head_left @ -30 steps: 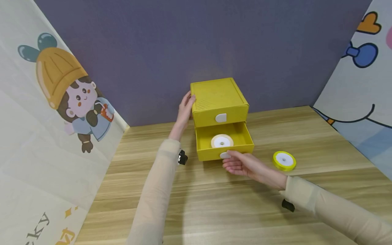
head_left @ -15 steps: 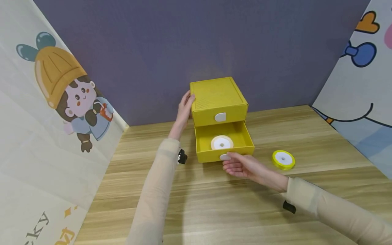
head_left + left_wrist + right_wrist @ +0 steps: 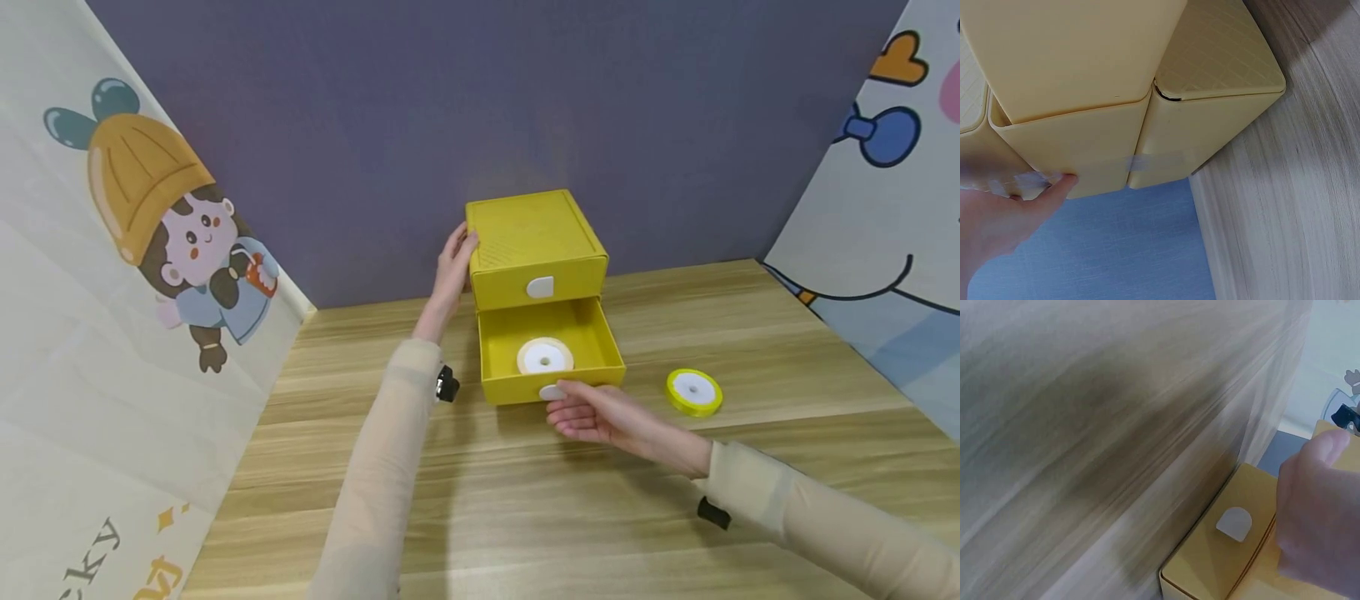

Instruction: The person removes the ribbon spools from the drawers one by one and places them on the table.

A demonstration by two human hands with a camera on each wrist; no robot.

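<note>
A yellow box of stacked drawers (image 3: 536,231) stands against the back panel, its middle drawer (image 3: 517,389) pulled well out. My right hand (image 3: 626,421) pinches that drawer's white tab (image 3: 551,392), thumb above and fingers curled below. Inside lies a spool of cream ribbon (image 3: 545,357) with a white face. My left hand (image 3: 452,268) rests against the box's left side, near the top edge; the left wrist view shows a fingertip (image 3: 1067,181) on the plastic. Below, the bottom drawer front (image 3: 1210,556) is closed in the right wrist view, its own white tab (image 3: 1235,524) showing.
Right of the box, a spool of yellow ribbon (image 3: 694,392) lies flat on the wooden table (image 3: 570,525). The blue-grey panel (image 3: 360,167) rises directly behind the box. Printed white sheets (image 3: 97,350) flank the table.
The middle drawer has slid a little farther out towards me, with my right hand and the cream ribbon spool moving along. My left hand has stayed in place on the box.
</note>
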